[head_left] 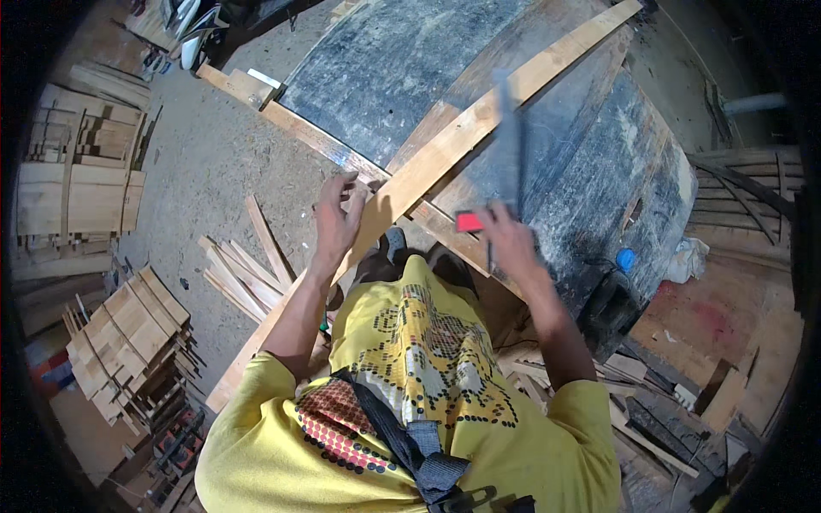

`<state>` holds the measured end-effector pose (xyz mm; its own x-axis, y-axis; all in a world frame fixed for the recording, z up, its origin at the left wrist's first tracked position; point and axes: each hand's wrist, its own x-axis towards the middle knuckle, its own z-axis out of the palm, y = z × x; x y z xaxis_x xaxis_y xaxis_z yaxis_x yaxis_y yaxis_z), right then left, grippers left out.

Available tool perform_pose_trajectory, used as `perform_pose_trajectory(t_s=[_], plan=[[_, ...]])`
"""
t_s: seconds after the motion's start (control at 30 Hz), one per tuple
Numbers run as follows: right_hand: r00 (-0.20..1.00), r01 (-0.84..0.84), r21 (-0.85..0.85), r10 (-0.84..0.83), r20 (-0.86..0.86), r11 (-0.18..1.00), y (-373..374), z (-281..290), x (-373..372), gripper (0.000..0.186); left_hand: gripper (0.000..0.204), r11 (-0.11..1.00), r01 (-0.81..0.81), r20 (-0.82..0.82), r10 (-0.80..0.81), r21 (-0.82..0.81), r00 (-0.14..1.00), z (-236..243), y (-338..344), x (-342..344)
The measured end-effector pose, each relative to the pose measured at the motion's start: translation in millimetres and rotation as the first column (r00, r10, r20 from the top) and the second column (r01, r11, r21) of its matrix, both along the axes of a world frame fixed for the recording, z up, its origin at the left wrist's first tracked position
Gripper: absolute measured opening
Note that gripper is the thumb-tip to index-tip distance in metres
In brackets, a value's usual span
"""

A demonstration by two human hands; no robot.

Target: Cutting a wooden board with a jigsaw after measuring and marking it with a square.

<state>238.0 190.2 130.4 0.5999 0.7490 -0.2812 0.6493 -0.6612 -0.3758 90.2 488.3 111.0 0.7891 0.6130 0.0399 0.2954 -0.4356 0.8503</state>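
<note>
- Plank [428, 165] is laid mid-frame, pointed from lower left to upper right.
- Blurred tool [510, 158] is gripped by right hand [510, 245], blade up-frame.
- Left hand [337, 221] is held loosely open beside plank; contact cannot be told.

Floor [184, 222]: grey-brown, dusty, small debris scattered about. Surface [368, 81]: big, dark, scuffed, whitish smears, timber edging along the side facing the camera. Left side: board stack [81, 197], then a bundle of short boards [128, 333] with dark bands across it, nearer the camera. Loose wood strips [239, 274] lie on the floor beside it. Right: stacked timber [735, 205], brown panel [701, 316] with a reddish stain, jumbled scrap wood [641, 410] below. Light uneven: surface and mid-floor lit, upper right dim.
</note>
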Motion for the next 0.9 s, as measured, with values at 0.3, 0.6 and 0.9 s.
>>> perform_pose_trajectory(t_s=[0.3,0.6,0.9], plan=[[0.954,-0.301,0.211,0.291,0.078,0.930,94,-24,-51,0.026,0.105,0.847,0.515,-0.108,-0.504,0.135,0.857,-18,-3,12],[0.719,0.695,0.507,-0.499,-0.485,0.509,87,-54,-93,0.046,0.130,0.738,0.563,-0.247,-0.506,0.371,0.826,-39,-21,11],[0.502,0.861,0.399,-0.401,-0.766,0.316,98,-74,-89,0.023,0.129,0.714,0.582,-0.336,-0.479,0.389,0.811,-35,-27,12]])
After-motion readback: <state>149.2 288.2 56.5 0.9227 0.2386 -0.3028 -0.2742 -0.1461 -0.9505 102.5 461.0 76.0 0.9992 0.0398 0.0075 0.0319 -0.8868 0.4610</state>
